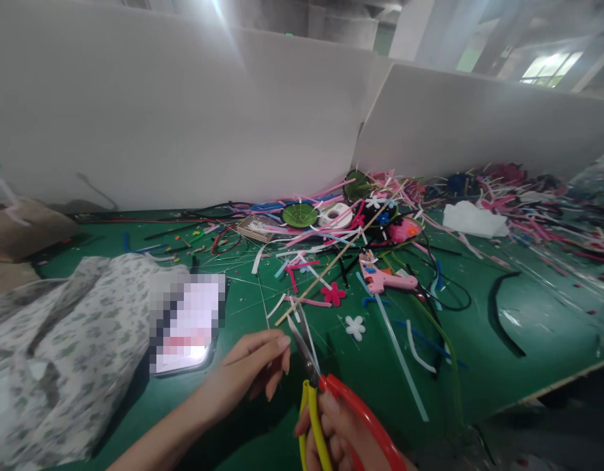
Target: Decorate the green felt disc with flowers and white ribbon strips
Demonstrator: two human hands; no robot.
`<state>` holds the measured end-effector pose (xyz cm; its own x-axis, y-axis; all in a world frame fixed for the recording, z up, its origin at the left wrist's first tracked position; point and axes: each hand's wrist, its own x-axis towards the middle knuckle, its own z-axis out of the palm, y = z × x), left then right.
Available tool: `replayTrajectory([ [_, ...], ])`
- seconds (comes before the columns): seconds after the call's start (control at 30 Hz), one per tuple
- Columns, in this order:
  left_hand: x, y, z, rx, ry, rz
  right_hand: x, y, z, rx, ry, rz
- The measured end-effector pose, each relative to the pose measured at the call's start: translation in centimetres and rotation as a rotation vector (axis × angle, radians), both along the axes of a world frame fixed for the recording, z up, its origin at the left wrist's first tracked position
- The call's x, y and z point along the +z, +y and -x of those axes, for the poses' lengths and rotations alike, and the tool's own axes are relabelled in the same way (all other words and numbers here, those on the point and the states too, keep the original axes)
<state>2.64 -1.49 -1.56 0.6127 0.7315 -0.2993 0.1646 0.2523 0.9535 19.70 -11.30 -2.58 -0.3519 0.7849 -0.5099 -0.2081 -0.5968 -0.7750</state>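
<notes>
My right hand (334, 435) grips a pair of scissors (321, 386) with one yellow and one red handle, blades slightly parted and pointing up and away. My left hand (255, 369) is just left of the blades, fingers pinched together near the blade tips; what they hold is too small to make out. A thin wooden stick (331, 265) lies diagonally just beyond the blades. A pink glue gun (387, 280) rests on the green table (527, 340) farther back, with a red felt flower (334, 294) and a white felt flower (355, 326) near it.
A phone (186, 327) with a lit screen lies left of my hands, beside patterned grey cloth (51, 353). A heap of coloured strips, discs and cords (351, 212) fills the back, before white partition boards (184, 118). A clear glue stick (400, 356) lies to the right.
</notes>
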Motion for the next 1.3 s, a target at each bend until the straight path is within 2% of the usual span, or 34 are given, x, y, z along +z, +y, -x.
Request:
replayTrajectory([
  [0.1, 0.0, -0.1, 0.0, 0.016, -0.016, 0.026, 0.5, -0.1, 0.1, 0.000, -0.016, -0.030],
  [0.33, -0.3, 0.4, 0.3, 0.124, -0.086, 0.029, 0.1, -0.1, 0.0, 0.074, -0.028, -0.037],
  [0.5, -0.4, 0.2, 0.2, 0.065, -0.085, 0.030, 0.2, 0.2, -0.1, 0.146, -0.045, -0.044],
  [0.77, -0.7, -0.1, 0.1, 0.030, -0.100, 0.063, 1.1, 0.1, 0.0, 0.107, -0.072, -0.037],
  [1.3, -0.8, -0.1, 0.1, 0.068, -0.096, 0.037, 0.0, 0.3, 0.0, 0.092, -0.012, -0.056],
])
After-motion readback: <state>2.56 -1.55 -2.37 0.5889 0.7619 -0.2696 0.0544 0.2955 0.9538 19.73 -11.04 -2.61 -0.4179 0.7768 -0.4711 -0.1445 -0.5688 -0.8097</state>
